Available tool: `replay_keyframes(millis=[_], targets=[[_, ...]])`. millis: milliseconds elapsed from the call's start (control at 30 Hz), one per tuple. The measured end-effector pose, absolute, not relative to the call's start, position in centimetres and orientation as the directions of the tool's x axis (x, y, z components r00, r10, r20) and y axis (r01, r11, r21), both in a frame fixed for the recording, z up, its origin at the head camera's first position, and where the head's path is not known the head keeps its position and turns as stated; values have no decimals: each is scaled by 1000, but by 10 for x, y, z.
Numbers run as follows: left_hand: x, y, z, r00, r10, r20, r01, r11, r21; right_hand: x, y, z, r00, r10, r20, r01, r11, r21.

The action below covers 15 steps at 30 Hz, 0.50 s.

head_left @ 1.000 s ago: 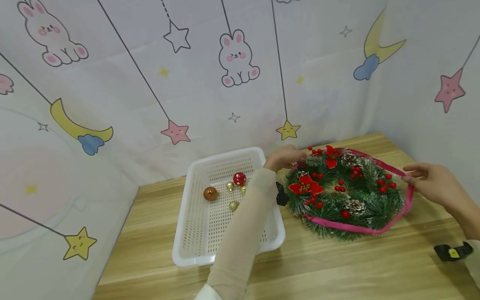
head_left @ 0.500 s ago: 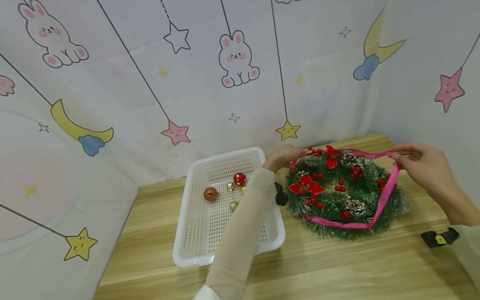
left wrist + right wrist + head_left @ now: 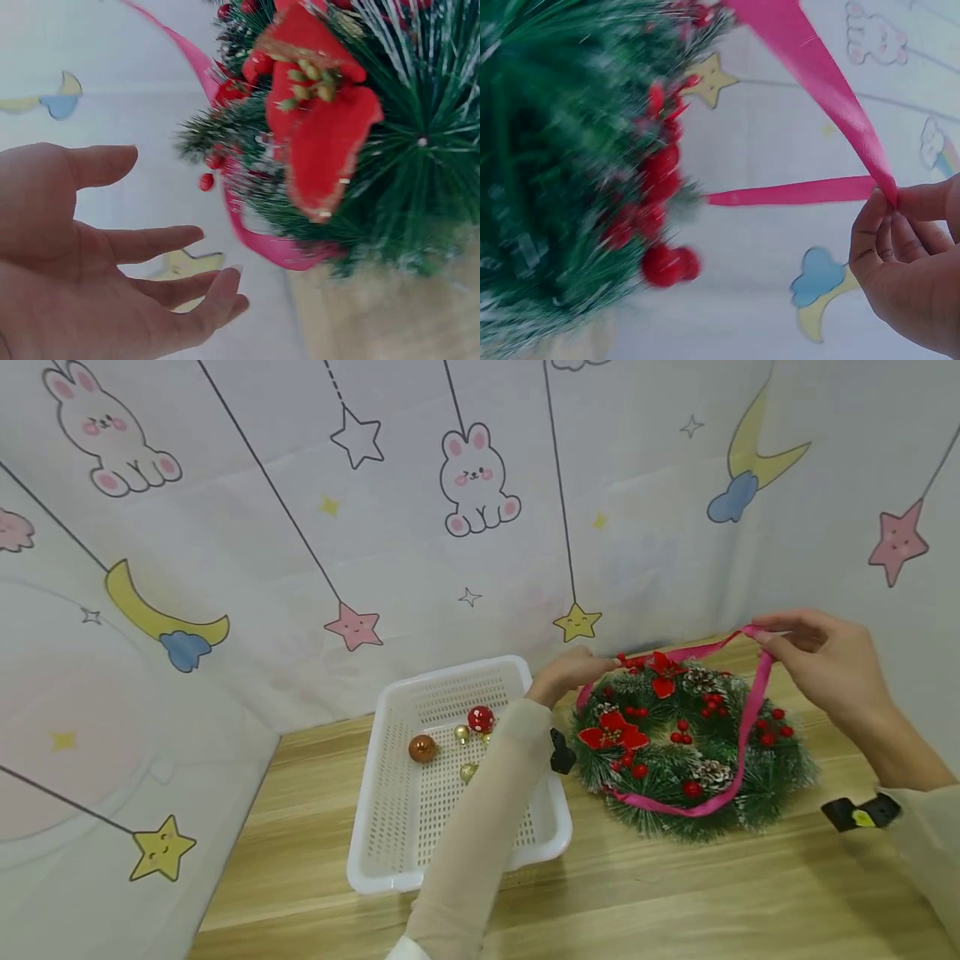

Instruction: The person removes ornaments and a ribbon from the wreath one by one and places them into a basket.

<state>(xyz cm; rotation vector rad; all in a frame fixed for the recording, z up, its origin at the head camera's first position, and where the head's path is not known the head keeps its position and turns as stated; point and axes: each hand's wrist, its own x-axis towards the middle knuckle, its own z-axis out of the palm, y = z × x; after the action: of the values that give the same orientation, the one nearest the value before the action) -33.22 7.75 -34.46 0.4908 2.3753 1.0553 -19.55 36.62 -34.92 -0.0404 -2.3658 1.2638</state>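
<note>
A green Christmas wreath (image 3: 780, 768) with red poinsettias, berries and frosted pinecones lies on the wooden table, right of the middle in the head view. A pink ribbon (image 3: 742, 752) loops around and across it. My right hand (image 3: 832, 668) pinches the ribbon between thumb and fingertips, raised beyond the wreath's far right side, and the right wrist view shows two strands running from the pinch (image 3: 885, 187). My left hand (image 3: 566, 675) is at the wreath's far left edge. In the left wrist view its fingers (image 3: 157, 244) are spread and loosely extended, beside the ribbon and holding nothing.
Left of the wreath stands a white plastic basket (image 3: 367, 827) with a copper ball (image 3: 422, 748), a red white-dotted ball (image 3: 481, 719) and small gold ornaments (image 3: 468, 772) in it. A printed curtain (image 3: 420, 568) hangs behind the table (image 3: 645, 902). My left forearm crosses the basket.
My right hand has moved up and to the left in the head view, pulling the ribbon from the wreath's right edge across its top. The left hand has stayed nearly in place.
</note>
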Motion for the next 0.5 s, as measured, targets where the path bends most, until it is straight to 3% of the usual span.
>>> replay_keyframes(millis=[233, 500], targets=[[-317, 88, -325, -790, 601, -121, 384, 639, 666, -190, 327, -318, -856, 151, 494, -323, 591, -739], [-291, 91, -302, -602, 798, 13, 518, 379, 767, -182, 289, -295, -763, 30, 645, -532, 538, -654]])
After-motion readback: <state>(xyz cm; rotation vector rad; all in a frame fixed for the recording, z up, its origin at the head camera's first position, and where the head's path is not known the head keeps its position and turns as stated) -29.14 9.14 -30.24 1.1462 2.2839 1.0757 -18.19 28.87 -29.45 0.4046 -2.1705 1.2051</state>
